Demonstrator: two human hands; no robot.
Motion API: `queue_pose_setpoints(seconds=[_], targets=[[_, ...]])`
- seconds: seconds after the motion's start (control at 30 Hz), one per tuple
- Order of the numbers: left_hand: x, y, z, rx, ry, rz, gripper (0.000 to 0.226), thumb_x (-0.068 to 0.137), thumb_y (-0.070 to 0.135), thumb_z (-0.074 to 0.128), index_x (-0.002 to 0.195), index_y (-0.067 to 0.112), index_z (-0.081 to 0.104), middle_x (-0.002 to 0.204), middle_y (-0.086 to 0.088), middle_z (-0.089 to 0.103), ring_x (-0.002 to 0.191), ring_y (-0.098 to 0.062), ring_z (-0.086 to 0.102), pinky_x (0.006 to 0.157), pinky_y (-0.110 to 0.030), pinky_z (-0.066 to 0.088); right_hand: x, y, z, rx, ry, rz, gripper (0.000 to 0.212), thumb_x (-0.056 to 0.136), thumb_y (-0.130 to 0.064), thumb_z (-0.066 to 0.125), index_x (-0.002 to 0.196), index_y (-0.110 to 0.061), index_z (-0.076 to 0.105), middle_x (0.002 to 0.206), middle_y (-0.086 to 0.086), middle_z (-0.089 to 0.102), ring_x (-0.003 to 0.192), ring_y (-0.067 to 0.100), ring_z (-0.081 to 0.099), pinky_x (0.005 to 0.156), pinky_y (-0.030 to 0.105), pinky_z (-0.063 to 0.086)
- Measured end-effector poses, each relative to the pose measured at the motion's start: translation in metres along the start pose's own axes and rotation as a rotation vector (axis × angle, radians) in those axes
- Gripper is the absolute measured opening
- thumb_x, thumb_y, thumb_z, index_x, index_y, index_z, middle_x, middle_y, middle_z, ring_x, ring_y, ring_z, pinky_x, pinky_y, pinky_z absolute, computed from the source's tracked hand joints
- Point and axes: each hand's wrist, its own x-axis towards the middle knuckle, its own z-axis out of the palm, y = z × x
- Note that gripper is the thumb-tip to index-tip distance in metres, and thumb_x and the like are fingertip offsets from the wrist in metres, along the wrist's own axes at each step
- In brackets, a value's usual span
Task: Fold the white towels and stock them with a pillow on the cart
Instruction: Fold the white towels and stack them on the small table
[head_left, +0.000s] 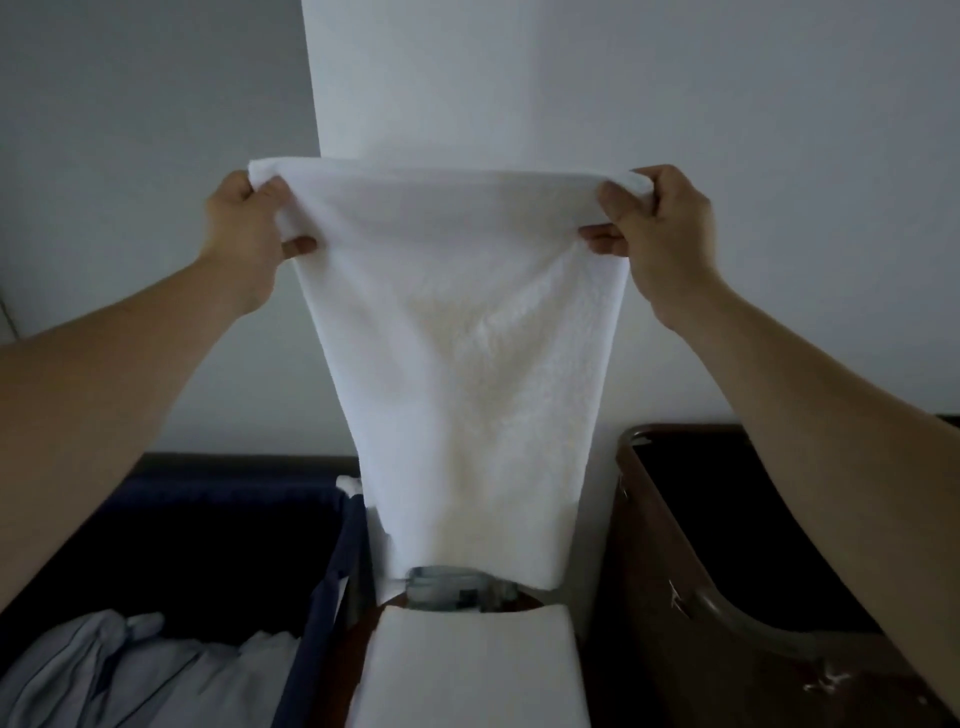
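A white towel (467, 364) hangs in front of me at chest height, stretched wide along its top edge. My left hand (239, 234) grips its top left corner and my right hand (660, 228) grips its top right corner, fingers curled round the cloth. The towel's lower end hangs just above the cart's top. Below it lies a folded white towel (467, 670) on the cart's top (524, 603). No pillow is in view.
A dark blue laundry bag (218, 551) with pale crumpled linen (130, 670) hangs at the cart's left. A dark brown bin (727, 597) stands at the right. Clear bottles (457, 592) lie behind the folded towel. A white wall stands close ahead.
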Motion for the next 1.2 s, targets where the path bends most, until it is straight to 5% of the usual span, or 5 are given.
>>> queue_pose_setpoints(seconds=[0.33,0.73,1.0,1.2], targets=[[-0.140,-0.009,-0.093,-0.039,-0.143,-0.192,0.012,0.095,0.010,0.063,0.085,0.016,0.067,0.088,-0.003,0.070,0.086,-0.022,0.069,0.073,-0.042,0.062,-0.128,-0.007,-0.047,-0.022,-0.125,0.156,0.009,0.094,-0.022,0.068,0.096,-0.018,0.060,0.097,0.014,0.069,0.074,0.028,0.075,0.064,0.035,0.062],[-0.337,-0.073,-0.232,0.209,-0.437,-0.603,0.018,0.097,0.018,0.061,0.113,0.016,0.067,0.105,-0.005,0.076,0.097,-0.023,0.073,0.071,-0.036,0.061,-0.363,-0.024,-0.091,-0.347,-0.357,0.496,0.012,0.095,-0.028,0.064,0.100,-0.018,0.062,0.089,0.008,0.073,0.071,0.026,0.075,0.070,0.044,0.061],[-0.353,-0.094,-0.264,0.351,-0.653,-0.760,0.026,0.091,0.009,0.063,0.117,0.003,0.066,0.110,-0.012,0.074,0.103,-0.029,0.071,0.080,-0.033,0.059,-0.395,-0.024,-0.113,-0.546,-0.640,0.551,0.014,0.093,-0.034,0.066,0.093,-0.020,0.068,0.047,0.002,0.060,0.040,0.013,0.053,0.045,0.013,0.040],[-0.330,-0.137,-0.235,0.424,-0.692,-0.779,0.025,0.095,0.014,0.061,0.117,0.003,0.067,0.110,-0.012,0.074,0.103,-0.029,0.071,0.093,-0.043,0.053,-0.375,0.056,-0.104,-0.569,-0.582,0.588,0.015,0.090,-0.038,0.069,0.088,-0.024,0.069,0.052,-0.004,0.062,0.046,0.006,0.055,0.051,0.019,0.043]])
